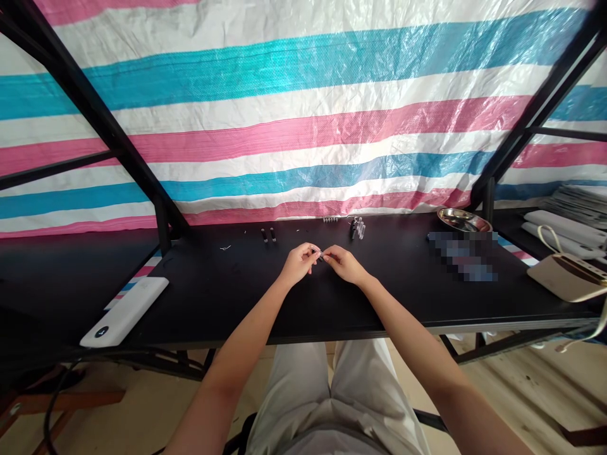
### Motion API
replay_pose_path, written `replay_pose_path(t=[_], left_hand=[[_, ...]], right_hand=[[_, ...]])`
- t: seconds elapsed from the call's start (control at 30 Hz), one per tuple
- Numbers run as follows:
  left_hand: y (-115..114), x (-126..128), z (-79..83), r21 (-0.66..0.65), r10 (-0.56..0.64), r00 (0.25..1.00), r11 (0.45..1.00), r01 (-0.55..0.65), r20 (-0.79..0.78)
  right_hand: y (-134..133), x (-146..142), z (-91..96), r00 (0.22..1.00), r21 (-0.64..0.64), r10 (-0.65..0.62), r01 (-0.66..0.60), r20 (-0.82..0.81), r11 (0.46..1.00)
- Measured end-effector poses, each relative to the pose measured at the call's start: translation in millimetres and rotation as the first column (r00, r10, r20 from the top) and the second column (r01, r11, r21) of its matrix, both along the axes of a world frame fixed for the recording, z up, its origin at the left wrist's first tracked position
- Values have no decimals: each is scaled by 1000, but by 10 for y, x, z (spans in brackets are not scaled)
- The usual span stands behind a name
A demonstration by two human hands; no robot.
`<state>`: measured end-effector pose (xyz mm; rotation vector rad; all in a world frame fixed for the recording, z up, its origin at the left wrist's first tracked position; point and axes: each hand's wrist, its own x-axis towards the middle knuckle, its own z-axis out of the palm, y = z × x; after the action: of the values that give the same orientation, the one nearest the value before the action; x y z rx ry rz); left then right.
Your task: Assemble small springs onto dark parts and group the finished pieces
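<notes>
Nearest, at six o'clock from the hands, are the person's pale trousers point(298, 404), below the front edge of the black table point(213, 297). Both bare forearms reach across that edge and cover parts of it.

A white power bank point(126, 313) lies slantwise between eight and nine o'clock, well apart from the hands. Around three o'clock, far off to the side, sits a beige bag point(564, 277).

At the clock's centre, the small part point(321, 256) is between the hands over the table. The left hand point(300, 264) pinches it between thumb and fingertips; the right hand point(347, 265) pinches it from the other side. The fingers hide most of its shape.

A blurred patch point(467, 256) at three o'clock conceals whatever is there and meets the lower edge of a shiny dish point(462, 219). A pale scrap point(225, 248) lies at nine, and two dark tubes point(268, 236) stand side by side near ten. Between one and two, clear pieces point(361, 229) cluster beside a dark piece point(353, 229); springs point(331, 220) line up at twelve.

Beyond, black posts point(164, 224) rise at ten and two in front of a striped sheet point(303, 76) spanning the back.
</notes>
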<state>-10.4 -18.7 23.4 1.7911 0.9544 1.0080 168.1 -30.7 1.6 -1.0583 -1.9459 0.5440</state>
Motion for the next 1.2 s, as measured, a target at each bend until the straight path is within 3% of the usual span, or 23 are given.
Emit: replay_pose_path(t=[0.23,0.33,0.5,0.63,0.77,0.83,0.9,1.0,1.2], left_hand=[[1,-5,-39,116,32,979,993,-8,-203],[2,-6,-23,127,36,968,992,-4,-249],[-17,2,6,110,14,969,994,13,-245],[-46,15,7,106,-21,971,993,48,-239],[-69,15,4,137,-41,974,988,73,-223],[-62,-1,5,156,-14,974,987,50,-225],[-41,-27,5,179,33,969,984,12,-245],[-2,-60,-3,238,97,952,971,-26,-291],[3,-41,-64,323,139,916,946,-10,-377]], right_hand=[[-36,3,35,1000,3,12,-12,18,1000],[-49,-14,51,1000,-58,24,-25,-19,998],[-41,-34,34,995,-166,51,-64,-81,984],[-46,-54,19,998,-153,45,-52,-49,987],[16,-3,26,996,-95,35,-27,83,995],[118,105,51,981,-86,-27,44,191,995],[256,269,93,940,-86,-163,196,299,977],[455,539,152,827,-59,-362,426,431,903],[539,739,59,733,-38,-510,587,450,809]])
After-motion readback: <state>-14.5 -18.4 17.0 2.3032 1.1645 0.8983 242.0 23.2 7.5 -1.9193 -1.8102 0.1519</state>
